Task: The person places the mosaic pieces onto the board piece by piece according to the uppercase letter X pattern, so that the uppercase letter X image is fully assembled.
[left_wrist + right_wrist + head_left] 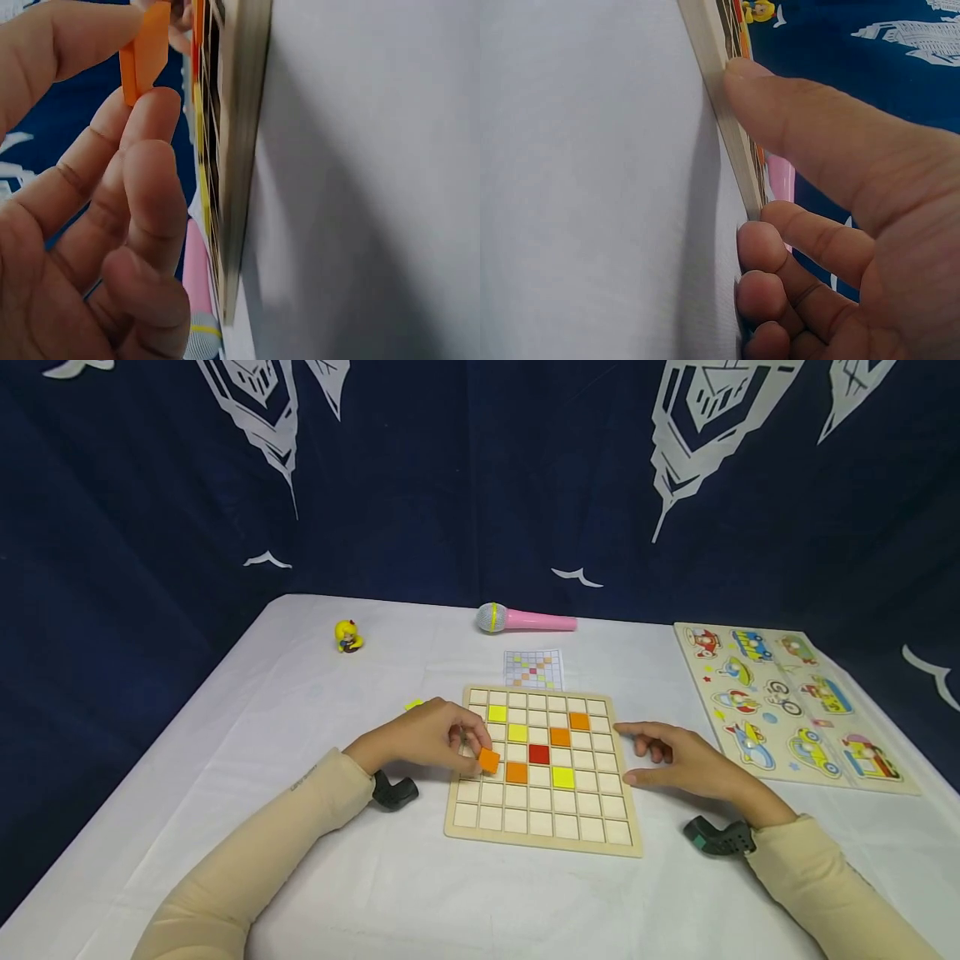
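My left hand (429,735) pinches a small orange square tile (489,761) between thumb and fingertips, over the left side of a wooden grid board (515,820). In the left wrist view the held orange tile (152,52) is tilted on edge. A red tile (538,754) sits near the board's middle. Yellow tiles (517,732) run down to the right through it, and orange tiles (560,737) run up to the right. At the board's right edge rests my right hand (678,762), its thumb (780,105) and index finger touching the rim, the other fingers bent.
A printed pattern card (533,669) lies just behind the board, with a pink toy microphone (536,620) beyond it. A yellow-haired figurine (348,636) stands back left. Yellow pieces (413,703) show behind the left hand. A picture puzzle board (787,702) lies at right.
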Tool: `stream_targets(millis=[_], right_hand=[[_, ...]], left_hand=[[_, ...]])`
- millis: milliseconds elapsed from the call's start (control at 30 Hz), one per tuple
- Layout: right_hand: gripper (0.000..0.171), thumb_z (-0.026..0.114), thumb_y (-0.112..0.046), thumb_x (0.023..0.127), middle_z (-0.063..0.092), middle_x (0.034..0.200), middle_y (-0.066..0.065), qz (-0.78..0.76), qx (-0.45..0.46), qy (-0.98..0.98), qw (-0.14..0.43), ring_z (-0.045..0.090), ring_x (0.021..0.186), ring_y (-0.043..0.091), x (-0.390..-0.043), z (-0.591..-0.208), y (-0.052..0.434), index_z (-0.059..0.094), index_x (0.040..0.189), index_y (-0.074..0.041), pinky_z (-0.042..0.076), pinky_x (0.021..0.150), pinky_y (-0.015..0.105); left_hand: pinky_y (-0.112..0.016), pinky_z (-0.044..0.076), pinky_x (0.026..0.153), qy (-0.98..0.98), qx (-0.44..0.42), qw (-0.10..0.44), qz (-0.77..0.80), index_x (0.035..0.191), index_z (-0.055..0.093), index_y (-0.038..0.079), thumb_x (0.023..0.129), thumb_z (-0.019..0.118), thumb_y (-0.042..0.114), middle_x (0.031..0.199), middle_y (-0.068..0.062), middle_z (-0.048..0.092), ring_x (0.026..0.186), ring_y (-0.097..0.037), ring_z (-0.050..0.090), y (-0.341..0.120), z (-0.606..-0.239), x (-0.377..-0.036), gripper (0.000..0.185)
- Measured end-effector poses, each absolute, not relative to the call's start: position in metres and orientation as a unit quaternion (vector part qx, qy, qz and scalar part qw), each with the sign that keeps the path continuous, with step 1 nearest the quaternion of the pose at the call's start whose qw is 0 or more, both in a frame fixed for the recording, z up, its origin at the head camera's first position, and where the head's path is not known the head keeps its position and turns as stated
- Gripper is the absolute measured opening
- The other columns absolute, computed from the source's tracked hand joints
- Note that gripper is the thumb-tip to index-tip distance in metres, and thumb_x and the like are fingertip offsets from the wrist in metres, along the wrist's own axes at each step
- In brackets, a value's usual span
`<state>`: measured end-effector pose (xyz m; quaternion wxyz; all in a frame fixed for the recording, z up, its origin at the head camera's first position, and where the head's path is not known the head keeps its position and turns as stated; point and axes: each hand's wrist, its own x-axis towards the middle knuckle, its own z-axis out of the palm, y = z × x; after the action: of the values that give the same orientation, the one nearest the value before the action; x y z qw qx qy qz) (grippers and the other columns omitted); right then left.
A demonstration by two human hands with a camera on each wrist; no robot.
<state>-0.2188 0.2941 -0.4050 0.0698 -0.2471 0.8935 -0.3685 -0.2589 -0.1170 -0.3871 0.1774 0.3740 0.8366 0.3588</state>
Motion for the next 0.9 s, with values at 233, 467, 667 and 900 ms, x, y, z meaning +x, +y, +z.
stream_targets(millis=[233,467,667,900], right_hand=[[0.068,0.091,-0.011,0.087,0.055,0.099,0.002,-0.369,-0.255,0.892,0.064,0.047,0.081,0.014,-0.218,-0.405,0.294,0.06,0.144,0.01,0.041,0.07,0.028],[0.067,0.09,-0.012,0.088,0.055,0.099,0.003,-0.367,-0.25,0.894,0.064,0.047,0.081,0.014,-0.217,-0.404,0.293,0.06,0.143,0.01,0.04,0.07,0.028],[0.068,0.091,-0.011,0.087,0.055,0.099,0.001,-0.366,-0.256,0.893,0.058,0.047,0.08,0.014,-0.218,-0.404,0.293,0.06,0.143,0.011,0.04,0.069,0.028],[0.068,0.091,-0.01,0.087,0.054,0.099,0.002,-0.367,-0.255,0.892,0.062,0.047,0.081,0.014,-0.218,-0.403,0.293,0.06,0.144,0.01,0.04,0.07,0.028]], left_hand=[[-0.021,0.045,0.063,0.835,0.396,0.202,0.324,0.102,0.078,0.016,0.085,0.089,0.017,0.09,0.013,0.072,0.062,-0.005,0.057,-0.11,-0.384,-0.248,0.02],[-0.022,0.049,0.066,0.841,0.397,0.212,0.299,0.099,0.077,0.018,0.084,0.092,0.022,0.089,0.013,0.071,0.062,-0.005,0.061,-0.107,-0.382,-0.241,0.022],[-0.022,0.05,0.067,0.848,0.399,0.207,0.279,0.097,0.076,0.02,0.083,0.094,0.024,0.086,0.016,0.07,0.063,-0.005,0.063,-0.105,-0.381,-0.237,0.023],[-0.021,0.048,0.066,0.85,0.401,0.204,0.275,0.096,0.075,0.021,0.082,0.094,0.024,0.086,0.016,0.07,0.063,-0.003,0.061,-0.105,-0.382,-0.236,0.023]])
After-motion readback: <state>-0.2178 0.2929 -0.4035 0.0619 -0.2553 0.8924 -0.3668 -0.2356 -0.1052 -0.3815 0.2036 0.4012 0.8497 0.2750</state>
